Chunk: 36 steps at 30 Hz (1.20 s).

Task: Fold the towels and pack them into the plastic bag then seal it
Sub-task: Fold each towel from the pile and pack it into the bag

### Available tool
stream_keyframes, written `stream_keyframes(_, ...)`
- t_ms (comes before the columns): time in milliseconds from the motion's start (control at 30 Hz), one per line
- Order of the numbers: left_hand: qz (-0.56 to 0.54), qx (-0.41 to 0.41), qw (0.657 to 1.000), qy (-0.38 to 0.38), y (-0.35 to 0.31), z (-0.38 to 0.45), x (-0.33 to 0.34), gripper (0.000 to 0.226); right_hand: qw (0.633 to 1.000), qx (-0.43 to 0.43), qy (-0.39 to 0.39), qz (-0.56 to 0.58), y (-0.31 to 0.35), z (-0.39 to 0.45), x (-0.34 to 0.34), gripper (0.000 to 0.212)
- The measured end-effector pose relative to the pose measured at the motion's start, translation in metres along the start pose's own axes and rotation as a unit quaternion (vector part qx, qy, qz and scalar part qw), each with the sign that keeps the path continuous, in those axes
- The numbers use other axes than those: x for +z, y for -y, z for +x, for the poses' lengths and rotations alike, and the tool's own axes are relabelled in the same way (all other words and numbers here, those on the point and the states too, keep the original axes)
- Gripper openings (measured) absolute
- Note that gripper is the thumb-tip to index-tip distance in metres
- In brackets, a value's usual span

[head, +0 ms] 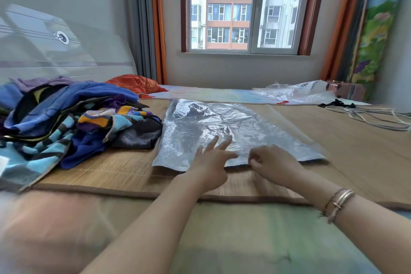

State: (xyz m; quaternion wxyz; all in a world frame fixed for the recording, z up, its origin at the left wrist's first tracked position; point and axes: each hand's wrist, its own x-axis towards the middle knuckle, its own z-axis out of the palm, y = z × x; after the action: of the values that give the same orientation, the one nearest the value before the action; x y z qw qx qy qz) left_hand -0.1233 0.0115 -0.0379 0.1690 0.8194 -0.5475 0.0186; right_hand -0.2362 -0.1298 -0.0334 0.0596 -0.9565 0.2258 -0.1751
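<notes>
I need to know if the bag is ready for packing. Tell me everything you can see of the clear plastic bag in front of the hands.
The clear plastic bag lies flat and crinkled on the woven mat, apparently holding nothing, right of the unfolded towel pile. At its near edge the left hand rests straight fingers on it; the right hand curls fingers there, seemingly pinching it.

Towel pile cut off at left edge – bag's contents unclear

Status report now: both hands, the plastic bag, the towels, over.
Left hand open, fingers flat on plastic bag. Right hand pinches the bag's near edge. Bag flat on mat, looks empty. Towels unfolded in a heap left of it. Nothing in the way.
</notes>
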Motion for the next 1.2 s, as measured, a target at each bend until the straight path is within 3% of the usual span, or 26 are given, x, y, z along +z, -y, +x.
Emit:
stream_keyframes(100, -0.129, -0.025, 0.986, -0.101, 0.002, -0.021, -0.015, 0.066, 0.999, -0.008, -0.043, -0.005, 0.025, -0.005, -0.011, 0.019)
stream_keyframes(233, -0.2, -0.084, 0.938, -0.272, 0.04, -0.058, -0.037, 0.053, 0.996, -0.059, -0.055, 0.022, 0.083, 0.016, -0.009, 0.019)
stream_keyframes(500, -0.18, -0.267, 0.841, -0.434, 0.163, -0.142, -0.084, 0.047, 0.978, -0.157, -0.031, 0.135, 0.239, 0.088, 0.05, 0.015)
stream_keyframes(700, -0.202, -0.327, 0.821, -0.422, 0.224, -0.157, -0.094, 0.047, 0.958, -0.178, -0.033, 0.223, 0.308, 0.165, 0.086, 0.014)
stream_keyframes(933, -0.231, -0.336, 0.818, -0.405, 0.25, -0.159, -0.093, 0.046, 0.957, -0.201, -0.03, 0.208, 0.339, 0.204, 0.1, 0.013)
stream_keyframes(1000, -0.237, -0.34, 0.811, -0.413, 0.252, -0.159, -0.09, 0.045, 0.949, -0.206, -0.052, 0.234, 0.346, 0.209, 0.102, 0.019)
stream_keyframes(1133, -0.251, -0.355, 0.796, -0.421, 0.254, -0.163, -0.089, 0.048, 0.939, -0.225, -0.111, 0.234, 0.371, 0.219, 0.098, 0.008)
stream_keyframes(1200, -0.266, -0.355, 0.785, -0.433, 0.259, -0.165, -0.09, 0.049, 0.943, -0.228, -0.116, 0.212, 0.385, 0.227, 0.096, 0.017)
